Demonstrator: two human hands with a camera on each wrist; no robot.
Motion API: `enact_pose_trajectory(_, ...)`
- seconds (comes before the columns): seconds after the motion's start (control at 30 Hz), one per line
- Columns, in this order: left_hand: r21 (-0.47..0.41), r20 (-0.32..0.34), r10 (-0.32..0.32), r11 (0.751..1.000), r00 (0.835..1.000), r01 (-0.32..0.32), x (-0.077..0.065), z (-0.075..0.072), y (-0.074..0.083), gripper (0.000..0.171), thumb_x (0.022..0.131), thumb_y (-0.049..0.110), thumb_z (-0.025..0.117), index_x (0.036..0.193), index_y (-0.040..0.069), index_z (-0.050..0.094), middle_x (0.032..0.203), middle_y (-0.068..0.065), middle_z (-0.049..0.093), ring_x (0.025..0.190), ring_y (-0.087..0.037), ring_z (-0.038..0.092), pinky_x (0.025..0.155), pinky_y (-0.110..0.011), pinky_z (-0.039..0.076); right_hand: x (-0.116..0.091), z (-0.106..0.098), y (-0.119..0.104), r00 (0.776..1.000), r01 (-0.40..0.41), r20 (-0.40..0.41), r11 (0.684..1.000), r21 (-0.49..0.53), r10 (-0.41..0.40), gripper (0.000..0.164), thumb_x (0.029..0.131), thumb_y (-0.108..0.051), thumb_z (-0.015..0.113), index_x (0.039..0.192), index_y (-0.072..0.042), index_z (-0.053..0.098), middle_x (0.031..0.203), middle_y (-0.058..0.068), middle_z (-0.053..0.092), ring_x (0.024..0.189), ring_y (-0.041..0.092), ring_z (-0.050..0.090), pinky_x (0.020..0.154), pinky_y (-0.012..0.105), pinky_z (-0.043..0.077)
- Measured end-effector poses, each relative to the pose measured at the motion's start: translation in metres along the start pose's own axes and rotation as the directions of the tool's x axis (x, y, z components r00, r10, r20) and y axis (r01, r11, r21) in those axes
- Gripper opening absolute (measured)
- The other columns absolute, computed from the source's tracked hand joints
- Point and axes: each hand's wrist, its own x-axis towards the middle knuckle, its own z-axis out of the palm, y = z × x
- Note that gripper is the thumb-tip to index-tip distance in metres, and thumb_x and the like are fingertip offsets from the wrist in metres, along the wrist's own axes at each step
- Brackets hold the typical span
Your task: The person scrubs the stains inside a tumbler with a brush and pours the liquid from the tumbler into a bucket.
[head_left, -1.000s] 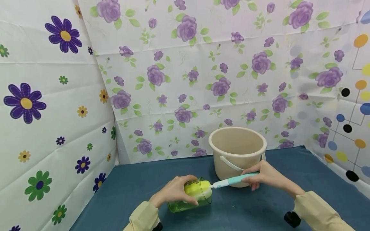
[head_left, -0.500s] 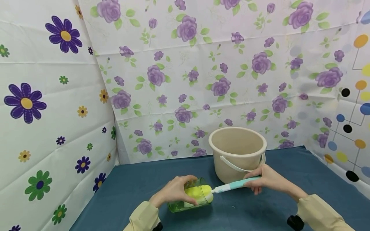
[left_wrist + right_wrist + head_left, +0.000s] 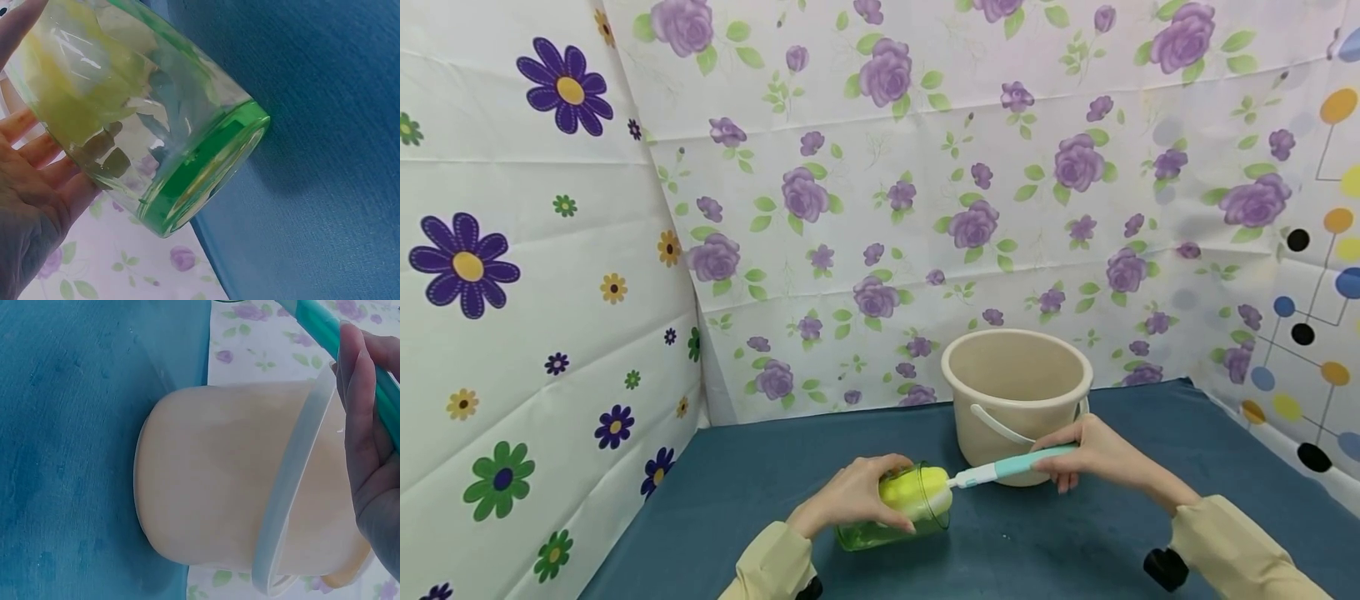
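Observation:
A green-tinted clear glass [image 3: 887, 533] lies tipped on its side, mouth toward the right, low over the blue cloth; its green base [image 3: 206, 169] fills the left wrist view. My left hand [image 3: 854, 497] grips it round the side. Inside the mouth sits the yellow and white sponge head [image 3: 934, 481] of a cup brush, partly sticking out. With my right hand [image 3: 1093, 457] I hold the brush by its teal and white handle [image 3: 1011, 467], pinched between thumb and fingers. In the right wrist view the handle [image 3: 319, 325] runs past the fingers.
A beige bucket [image 3: 977, 417] with a pale handle [image 3: 1000, 427] stands just behind the brush and right hand. Blue cloth [image 3: 760, 467] covers the table. Flower-patterned sheets [image 3: 820, 333] enclose the back and sides.
The brush handle dipped and drew slightly outward, then rose again. Its sponge head shifted in the glass mouth along with it. My left hand and the glass stay nearly still.

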Motion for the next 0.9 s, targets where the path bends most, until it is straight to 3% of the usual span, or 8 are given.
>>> enact_pose_trajectory(0.9, 0.014, 0.023, -0.025, 1.000, 0.999, 0.024, 0.000, -0.001, 0.002, 0.074, 0.065, 0.054, 0.074, 0.125, 0.018, 0.052, 0.110, 0.006, 0.056, 0.095, -0.010, 0.054, 0.072, -0.030, 0.046, -0.010, 0.002, 0.010, 0.999, 0.000, 0.039, 0.999, 0.033, -0.001, 0.020, 0.086, -0.005, 0.062, 0.104, 0.002, 0.067, 0.066, 0.016, 0.062, 0.052, 0.026, 0.060, 0.046, 0.043, 0.047)
